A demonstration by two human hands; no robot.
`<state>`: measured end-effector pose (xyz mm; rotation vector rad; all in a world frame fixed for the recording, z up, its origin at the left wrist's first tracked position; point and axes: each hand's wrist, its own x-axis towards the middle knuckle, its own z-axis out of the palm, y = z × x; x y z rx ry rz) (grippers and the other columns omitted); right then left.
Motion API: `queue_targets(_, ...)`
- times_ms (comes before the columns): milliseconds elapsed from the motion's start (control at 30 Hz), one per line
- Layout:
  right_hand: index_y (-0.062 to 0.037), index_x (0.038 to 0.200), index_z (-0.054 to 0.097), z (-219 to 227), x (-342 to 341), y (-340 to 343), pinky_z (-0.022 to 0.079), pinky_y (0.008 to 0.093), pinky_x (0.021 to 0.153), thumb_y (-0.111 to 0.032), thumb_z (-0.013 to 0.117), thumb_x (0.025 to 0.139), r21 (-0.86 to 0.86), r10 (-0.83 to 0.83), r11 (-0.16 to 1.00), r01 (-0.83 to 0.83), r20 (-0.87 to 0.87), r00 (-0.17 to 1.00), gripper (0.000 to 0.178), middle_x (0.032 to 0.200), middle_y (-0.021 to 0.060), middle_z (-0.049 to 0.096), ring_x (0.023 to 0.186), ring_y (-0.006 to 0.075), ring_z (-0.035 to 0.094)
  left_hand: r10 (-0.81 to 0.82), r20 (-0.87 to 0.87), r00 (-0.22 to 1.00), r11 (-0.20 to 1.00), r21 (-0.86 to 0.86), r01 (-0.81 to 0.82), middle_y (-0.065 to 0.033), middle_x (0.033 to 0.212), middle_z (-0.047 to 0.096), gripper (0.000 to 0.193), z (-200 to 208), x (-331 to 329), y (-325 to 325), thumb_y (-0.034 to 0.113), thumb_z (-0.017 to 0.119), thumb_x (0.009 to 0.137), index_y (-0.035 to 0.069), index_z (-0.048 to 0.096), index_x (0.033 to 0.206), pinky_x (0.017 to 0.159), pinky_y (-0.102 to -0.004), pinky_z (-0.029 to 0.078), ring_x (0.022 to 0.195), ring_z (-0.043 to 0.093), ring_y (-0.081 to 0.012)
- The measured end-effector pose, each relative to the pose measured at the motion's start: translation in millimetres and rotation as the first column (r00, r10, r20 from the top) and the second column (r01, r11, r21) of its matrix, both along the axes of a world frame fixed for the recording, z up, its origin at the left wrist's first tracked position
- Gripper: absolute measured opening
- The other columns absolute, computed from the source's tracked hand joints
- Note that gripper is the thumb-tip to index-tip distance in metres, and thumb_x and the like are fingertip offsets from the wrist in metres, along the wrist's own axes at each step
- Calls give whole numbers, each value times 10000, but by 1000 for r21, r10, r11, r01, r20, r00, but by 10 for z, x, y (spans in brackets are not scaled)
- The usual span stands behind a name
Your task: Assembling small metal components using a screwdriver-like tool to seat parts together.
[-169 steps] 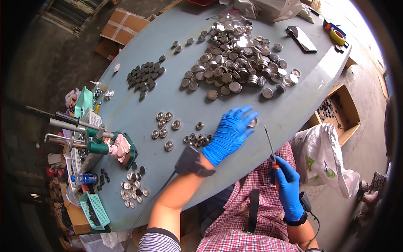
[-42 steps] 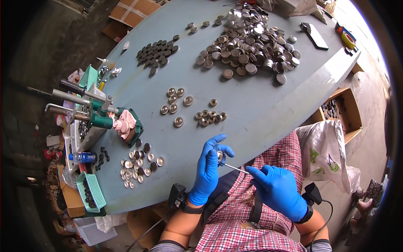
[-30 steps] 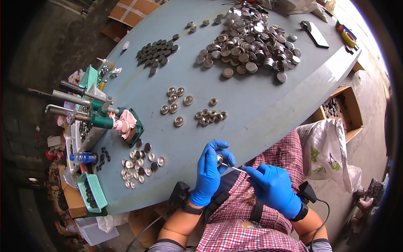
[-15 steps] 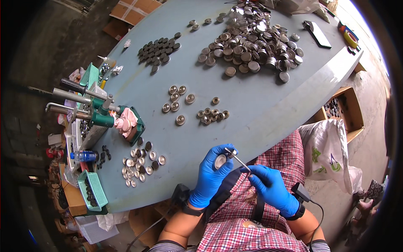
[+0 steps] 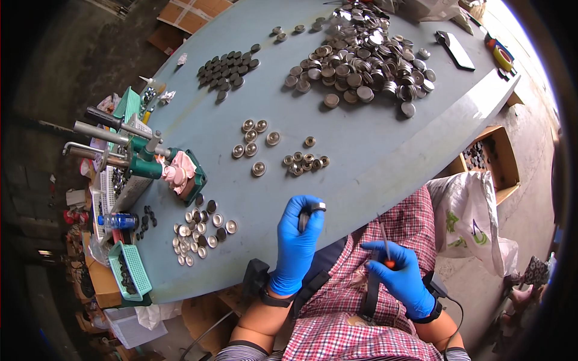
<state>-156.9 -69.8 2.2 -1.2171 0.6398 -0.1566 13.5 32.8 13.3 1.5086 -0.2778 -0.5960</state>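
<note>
Gloved in blue, my left hand (image 5: 295,249) pinches a dark-edged round metal cap (image 5: 303,221) with a small shiny metal piece (image 5: 319,206) showing at the fingertips. My right hand (image 5: 398,280), gloved the same, is closed round a thin screwdriver (image 5: 382,233) with a red-orange handle end; its shaft points up, apart from the cap. Both hands are at the table's near edge, above my checked apron (image 5: 343,337). Beyond them on the table lie a cluster of small metal rings (image 5: 298,162) and several silver round caps (image 5: 259,169).
A green hand press (image 5: 144,165) with pink cloth stands at left, near loose caps (image 5: 201,231) and a green basket (image 5: 130,272). Far off are a large pile of metal caps (image 5: 364,93), dark discs (image 5: 229,72) and a phone (image 5: 459,51). A plastic bag (image 5: 469,216) hangs at right.
The screwdriver has come away from the cap; my right hand has moved down and right, turning its shaft upward. My left hand has tilted the cap edge-on and shifted slightly left.
</note>
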Motion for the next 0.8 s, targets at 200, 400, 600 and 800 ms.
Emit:
queue_targets(200,-89,1244,601,64,253,-190,456,236,693,82,593,813,-399,3,915,60,155,988,464,977,90,593,791,117,556,-226,-98,969,974,2,227,20,929,514,86,57,-103,-96,41,543,874,51,542,960,840,-215,385,896,474,-61)
queue_targets(400,-73,1083,667,42,442,-271,471,269,752,199,485,637,-601,8,759,251,394,919,553,1160,143,583,948,223,573,-341,-122,932,939,5,344,15,922,485,76,80,-92,-135,84,514,852,56,523,922,806,-215,369,868,446,-64)
queue_targets(600,-23,688,593,-205,133,-248,451,314,835,181,428,539,-189,-214,947,261,235,948,302,920,98,616,926,239,585,-304,-200,931,949,22,314,18,874,435,67,86,-50,-160,107,519,829,70,473,861,737,-209,318,782,359,-56)
queue_targets(800,-127,1181,616,201,434,-240,406,392,994,185,444,566,-490,-74,847,208,279,957,711,1196,124,616,1264,320,459,-354,-142,925,933,20,360,8,924,433,76,103,-91,-168,110,522,826,69,476,870,790,-208,328,842,393,-62)
